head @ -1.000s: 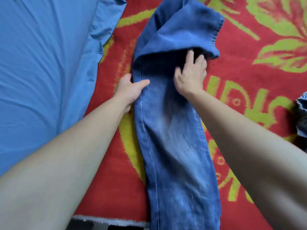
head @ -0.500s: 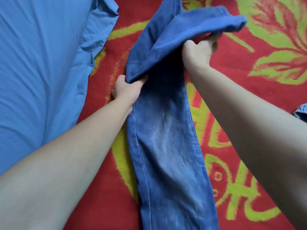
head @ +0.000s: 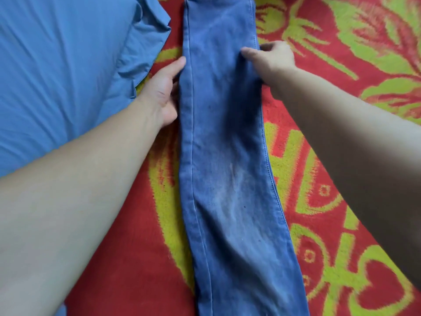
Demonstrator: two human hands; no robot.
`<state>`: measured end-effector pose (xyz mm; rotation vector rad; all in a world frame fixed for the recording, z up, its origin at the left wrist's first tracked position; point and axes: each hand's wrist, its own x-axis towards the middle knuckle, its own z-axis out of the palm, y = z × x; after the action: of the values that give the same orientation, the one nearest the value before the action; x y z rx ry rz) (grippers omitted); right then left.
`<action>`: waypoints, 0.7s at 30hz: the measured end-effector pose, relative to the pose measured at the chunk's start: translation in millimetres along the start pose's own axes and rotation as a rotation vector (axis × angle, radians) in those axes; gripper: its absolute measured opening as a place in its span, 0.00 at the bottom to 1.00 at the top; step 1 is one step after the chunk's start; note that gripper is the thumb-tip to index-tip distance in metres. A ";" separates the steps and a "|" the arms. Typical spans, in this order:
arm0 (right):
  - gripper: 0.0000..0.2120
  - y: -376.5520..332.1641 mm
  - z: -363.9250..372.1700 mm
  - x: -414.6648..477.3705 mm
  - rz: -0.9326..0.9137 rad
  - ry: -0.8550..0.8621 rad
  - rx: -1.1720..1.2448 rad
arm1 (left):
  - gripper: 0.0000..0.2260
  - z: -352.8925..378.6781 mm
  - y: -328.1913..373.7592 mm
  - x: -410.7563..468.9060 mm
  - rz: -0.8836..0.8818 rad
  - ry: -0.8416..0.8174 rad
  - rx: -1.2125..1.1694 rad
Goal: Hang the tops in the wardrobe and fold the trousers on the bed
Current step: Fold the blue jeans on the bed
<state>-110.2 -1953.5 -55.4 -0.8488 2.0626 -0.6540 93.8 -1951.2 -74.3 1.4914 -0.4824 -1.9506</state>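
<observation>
Jeans (head: pixel 227 156) now lie full length on the red-and-green blanket (head: pixel 341 156) covering the bed, beside a blue pillow (head: pixel 68 65). The top part that was doubled over half a second ago is opened out, so the fold likely starts afresh. The left hand (head: pixel 163 92) and right hand (head: pixel 271 60) each pinch a side edge. No label or writing is legible.

The jeans (head: pixel 227 156) run off the top and bottom, the pillow (head: pixel 57 65) is cut at the left, and the left hand (head: pixel 163 92) hides its fingers under the jeans.
</observation>
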 end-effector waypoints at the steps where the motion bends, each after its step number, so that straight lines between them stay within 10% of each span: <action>1: 0.24 -3.4 -1.9 -1.2 0.035 -0.015 0.088 | 0.13 -0.7 4.2 -1.0 -0.014 -0.049 0.004; 4: 0.23 -15.2 -5.8 -6.7 0.082 -0.167 0.378 | 0.24 1.2 12.7 -7.0 -0.081 -0.209 0.066; 9: 0.06 -33.3 -17.6 -23.9 -0.014 -0.244 0.560 | 0.10 17.5 31.8 -13.7 0.084 -0.094 0.026; 21: 0.14 -9.5 -77.3 -89.0 -0.204 -0.279 0.622 | 0.09 31.3 24.2 -86.4 0.170 -0.207 0.162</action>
<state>-129.5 -1880.8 35.9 -0.7296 1.4074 -1.1410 84.3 -1913.6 12.4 1.3018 -0.8479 -1.9772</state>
